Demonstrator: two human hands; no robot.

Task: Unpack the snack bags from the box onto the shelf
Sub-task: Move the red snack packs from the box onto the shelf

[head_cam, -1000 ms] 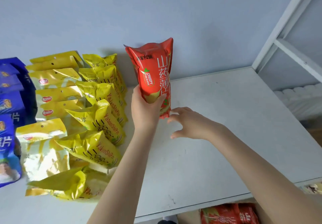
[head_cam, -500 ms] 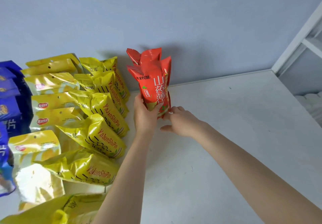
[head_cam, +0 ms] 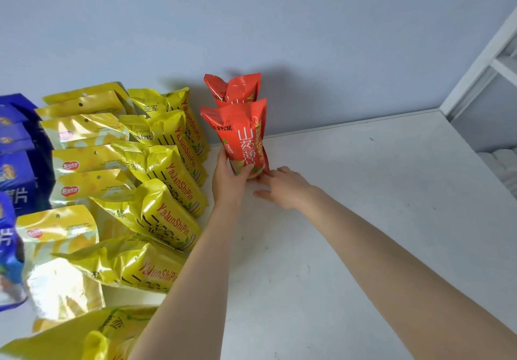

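Observation:
Two red snack bags stand upright on the white shelf (head_cam: 349,233) near the back wall. The front red bag (head_cam: 243,135) is gripped near its base by my left hand (head_cam: 228,180). The second red bag (head_cam: 233,89) stands right behind it, mostly hidden. My right hand (head_cam: 281,187) rests on the shelf, fingertips touching the front bag's lower right edge, fingers spread. The box is out of view.
Rows of yellow snack bags (head_cam: 165,180) fill the shelf left of the red bags, with pale yellow pouches (head_cam: 84,133) and blue bags (head_cam: 16,169) further left. A white shelf post (head_cam: 481,60) rises at the right. Bare shelf surface lies to the right of my hands.
The red bag in my left hand moved back toward the wall and down onto the shelf in front of a second red bag. My right hand came up against its base.

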